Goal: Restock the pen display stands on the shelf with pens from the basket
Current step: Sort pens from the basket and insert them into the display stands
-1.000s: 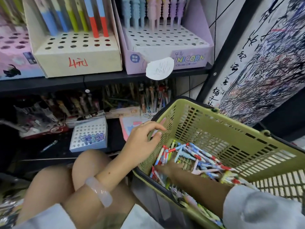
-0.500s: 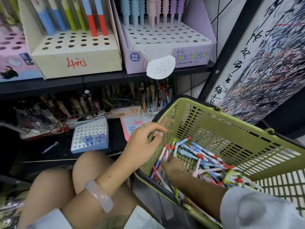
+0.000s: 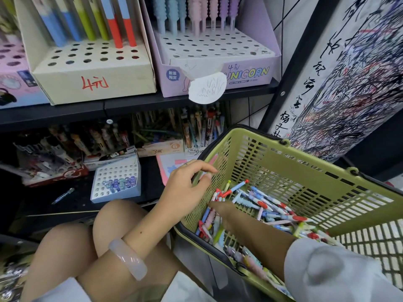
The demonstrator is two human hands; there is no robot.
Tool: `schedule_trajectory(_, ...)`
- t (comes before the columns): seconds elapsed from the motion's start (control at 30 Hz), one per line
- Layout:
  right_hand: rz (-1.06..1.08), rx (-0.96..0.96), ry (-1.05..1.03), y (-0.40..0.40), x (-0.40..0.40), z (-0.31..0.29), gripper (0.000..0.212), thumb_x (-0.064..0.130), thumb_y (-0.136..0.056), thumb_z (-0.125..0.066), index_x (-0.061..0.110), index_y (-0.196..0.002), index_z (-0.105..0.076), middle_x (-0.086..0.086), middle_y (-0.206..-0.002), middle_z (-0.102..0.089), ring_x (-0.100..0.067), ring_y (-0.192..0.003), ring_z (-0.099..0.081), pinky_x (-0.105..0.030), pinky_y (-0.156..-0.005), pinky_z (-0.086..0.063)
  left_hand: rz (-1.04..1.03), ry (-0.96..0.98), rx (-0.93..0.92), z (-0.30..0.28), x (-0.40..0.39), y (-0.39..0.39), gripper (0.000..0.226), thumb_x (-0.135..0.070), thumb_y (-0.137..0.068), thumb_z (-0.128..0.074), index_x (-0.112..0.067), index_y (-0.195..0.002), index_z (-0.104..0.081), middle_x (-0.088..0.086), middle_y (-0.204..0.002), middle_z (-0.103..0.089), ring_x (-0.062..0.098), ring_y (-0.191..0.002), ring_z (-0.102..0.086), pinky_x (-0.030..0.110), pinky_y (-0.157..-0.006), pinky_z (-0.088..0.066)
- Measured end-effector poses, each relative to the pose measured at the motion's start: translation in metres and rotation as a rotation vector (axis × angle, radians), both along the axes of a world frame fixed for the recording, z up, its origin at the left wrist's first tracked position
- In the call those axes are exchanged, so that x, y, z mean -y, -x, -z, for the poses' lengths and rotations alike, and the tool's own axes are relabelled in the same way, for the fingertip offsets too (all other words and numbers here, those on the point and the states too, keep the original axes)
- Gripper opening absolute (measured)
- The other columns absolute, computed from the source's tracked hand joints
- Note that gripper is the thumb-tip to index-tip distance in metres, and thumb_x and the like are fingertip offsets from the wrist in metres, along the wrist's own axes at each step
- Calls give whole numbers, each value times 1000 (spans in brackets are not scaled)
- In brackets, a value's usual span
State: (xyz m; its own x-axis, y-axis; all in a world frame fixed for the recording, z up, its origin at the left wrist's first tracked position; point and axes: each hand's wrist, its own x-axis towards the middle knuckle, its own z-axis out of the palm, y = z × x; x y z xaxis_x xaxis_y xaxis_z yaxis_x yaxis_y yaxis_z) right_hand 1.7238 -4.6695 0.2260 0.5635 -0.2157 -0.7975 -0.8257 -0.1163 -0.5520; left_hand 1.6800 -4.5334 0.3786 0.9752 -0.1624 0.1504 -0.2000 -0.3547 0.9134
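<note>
A green plastic basket [image 3: 305,153] sits tilted at my right, with several mixed pens [image 3: 272,205] heaped in its bottom. My left hand [image 3: 185,186] grips the basket's left wall, fingers curled over the rim. My right hand [image 3: 220,211] reaches down among the pens, its fingertips hidden behind the mesh wall; a small bunch of red-and-white pens [image 3: 224,192] fans up out of it. On the upper shelf stand a cream display stand [image 3: 93,70] and a purple unicorn stand [image 3: 218,51], each with one back row of pens and many bare holes.
A small white stand [image 3: 115,173] with a few clear blue pens sits on the lower shelf, a loose pen [image 3: 63,195] lying to its left. Fuller pen boxes [image 3: 159,136] line the back. A scribbled test sheet [image 3: 349,83] hangs at right. My knees [image 3: 113,225] are below.
My right hand has pushed further toward the basket's left wall, and the bunch of pens at its fingers has lifted. My left hand stays on the rim.
</note>
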Motion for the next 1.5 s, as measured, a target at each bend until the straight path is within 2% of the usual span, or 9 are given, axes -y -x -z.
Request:
schedule_trajectory(0.1, -17, -6, 39, 0, -5, 0, 26, 23, -89, -61, 3, -78, -49, -8, -43, -54, -16, -50, -47, -22, -46, -39, 3, -2, -6, 0, -1, 1, 31, -11, -91, -53, -40, -82, -60, -28, -94, -62, -17, -96, -51, -5, -78, -30)
schedule_trajectory(0.23, 85, 85, -66, -4, -5, 3, 19, 16, -88, -62, 1, -92, -51, -7, -76, -49, -24, -81, -50, -31, -71, -41, 0, -4, -3, 0, -2, -1, 31, -11, -91, -53, -40, -82, -60, -24, -95, -63, -12, -93, -53, -3, -77, -33)
schedule_trajectory(0.47, -69, 150, -48, 7, 1, 7, 16, 14, -87, -60, -1, -95, -61, -13, -92, -59, -22, -77, -52, -26, -66, -40, -8, -15, 14, 1, -1, -3, 32, -11, -90, -53, -41, -82, -59, -27, -93, -62, -16, -95, -52, -3, -79, -33)
schedule_trajectory(0.67, -34, 358, 3, 4, 17, -26, 28, 11, -88, -56, 14, -66, -38, -3, -61, -36, -16, -53, -38, -24, -48, -35, 13, -83, 0, 0, -2, -4, 29, -14, -93, -50, -40, -84, -59, -29, -92, -61, 8, -83, -60, 17, -74, -44)
schedule_trajectory(0.8, -73, 446, -93, 9, 41, -73, 17, 14, -89, -56, 11, -79, -42, -5, -73, -38, -17, -65, -38, -28, -57, -34, 81, -248, 19, -5, 8, -7, 20, -18, -94, -48, -26, -106, -61, -18, -102, -57, 2, -97, -51, 13, -80, -35)
schedule_trajectory(0.93, -105, 600, -319, 25, 50, -110, 15, 13, -92, -54, 12, -82, -66, -6, -84, -62, -17, -81, -60, -25, -70, -49, 248, -206, -266, -11, 35, -7, 58, -23, -91, -52, -31, -141, -25, -6, -136, -42, 5, -118, -41, 21, -93, -33)
schedule_trajectory(1.03, -137, 707, -446, 36, 49, -132, 25, 17, -92, -55, 23, -76, -73, 2, -78, -68, -12, -78, -66, -23, -64, -53, 375, -38, -548, -11, 52, -3, 80, -17, -87, -58, -35, -144, -7, -21, -121, -41, -10, -98, -40, 1, -73, -36)
schedule_trajectory(1.17, -142, 754, -435, 47, 45, -143, 14, 30, -92, -54, 23, -96, -66, -2, -85, -67, -22, -84, -63, -31, -72, -53, 294, 88, -537, -5, 69, -4, 91, -3, -81, -60, -30, -146, -3, -10, -115, -54, 0, -94, -54, 11, -69, -47)
schedule_trajectory(1.5, -294, 857, -364, 63, 60, -151, 52, 51, -77, -60, 11, -110, -50, 7, -73, -68, -20, -65, -61, -17, -55, -54, 125, 236, -416, -7, 96, 13, 32, -9, -85, -58, -35, -102, -51, -11, -65, -59, -3, -34, -48, 7, -35, -37)
